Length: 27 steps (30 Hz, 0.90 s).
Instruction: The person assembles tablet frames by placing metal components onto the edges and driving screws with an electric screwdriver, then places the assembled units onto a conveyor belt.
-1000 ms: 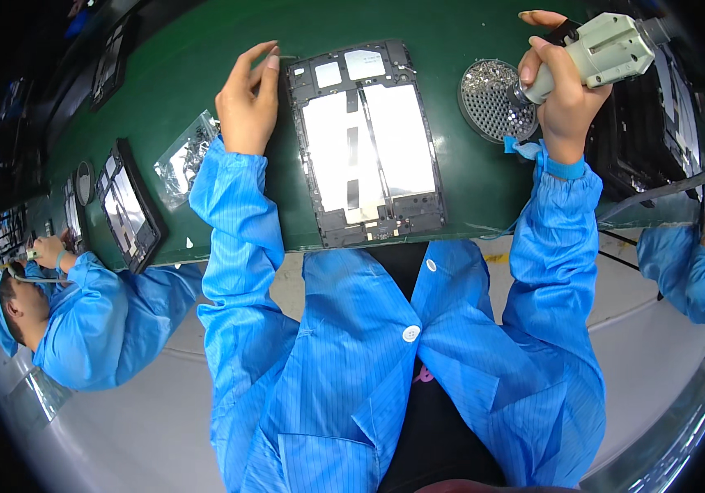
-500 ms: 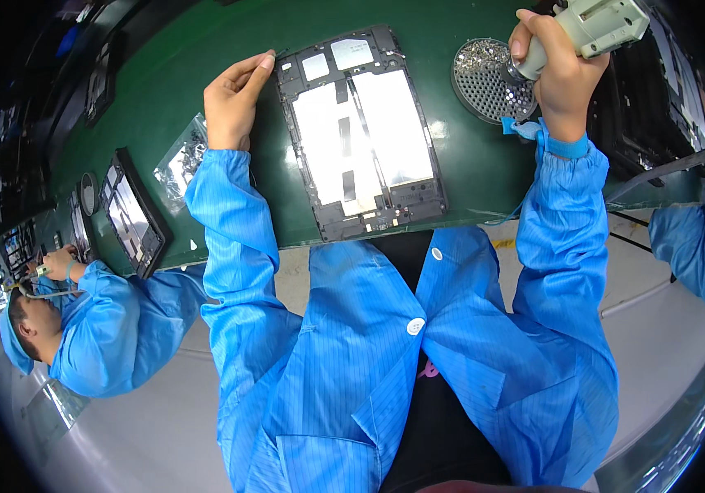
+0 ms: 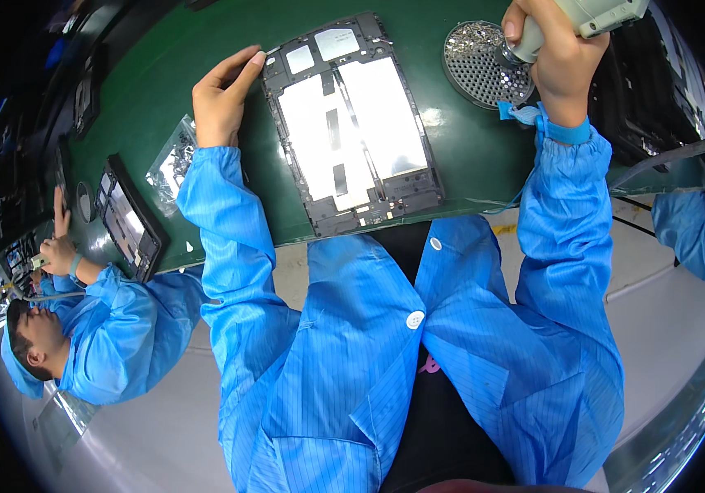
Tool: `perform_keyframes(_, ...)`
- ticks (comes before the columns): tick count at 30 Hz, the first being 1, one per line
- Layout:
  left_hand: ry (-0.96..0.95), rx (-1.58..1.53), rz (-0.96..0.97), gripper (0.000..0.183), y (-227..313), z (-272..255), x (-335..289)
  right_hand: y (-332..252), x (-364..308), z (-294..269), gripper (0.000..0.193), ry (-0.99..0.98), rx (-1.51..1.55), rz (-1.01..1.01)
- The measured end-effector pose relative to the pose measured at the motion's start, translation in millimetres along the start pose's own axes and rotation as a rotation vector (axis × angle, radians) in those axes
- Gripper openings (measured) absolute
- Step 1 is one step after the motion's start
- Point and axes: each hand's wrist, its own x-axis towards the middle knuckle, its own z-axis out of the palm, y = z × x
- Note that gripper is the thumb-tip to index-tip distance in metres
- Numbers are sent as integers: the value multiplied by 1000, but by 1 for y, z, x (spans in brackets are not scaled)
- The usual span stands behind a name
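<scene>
An opened tablet (image 3: pixel 397 115) lies on the green table in front of me, its inside facing up, with two bright silver battery panels and a black frame. At its far left corner, my left hand (image 3: pixel 225 97) has the thumb and index finger pinched on the edge. My right hand (image 3: pixel 566 62) is wrapped around a pale grey-green electric screwdriver (image 3: pixel 599 15). The screwdriver's nose points down over a round perforated screw tray (image 3: pixel 488 72) with many small silver screws; whether its tip touches them I cannot tell. A blue wrist strap (image 3: pixel 568 133) circles my right wrist.
A clear plastic bag (image 3: pixel 170 164) of small dark parts lies left of my left forearm. Beyond it is another opened tablet (image 3: pixel 128 215), near a co-worker (image 3: pixel 122 329) in blue. Dark stacked panels (image 3: pixel 644 90) and a grey cable (image 3: pixel 672 156) are at the right.
The whole scene has shifted slightly left and up in view. My left hand remains at the tablet's corner and the screwdriver over the tray. A co-worker's fingers now reach out farther.
</scene>
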Motion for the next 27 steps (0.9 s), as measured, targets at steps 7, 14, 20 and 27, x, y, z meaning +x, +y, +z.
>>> perform_keyframes(7,-2,-25,-146,26,8,2,-9,10,15,1,18,52,-4,54)
perform_keyframes(14,-66,-91,-95,26,-14,-1,-8,21,33,-24,17,322,138,-114)
perform_keyframes(20,-99,-137,-81,25,-16,-1,-11,23,16,-22,13,123,-49,20)
perform_keyframes(27,-143,-158,-67,27,-26,-8,-5,27,-3,-4,11,-95,25,147)
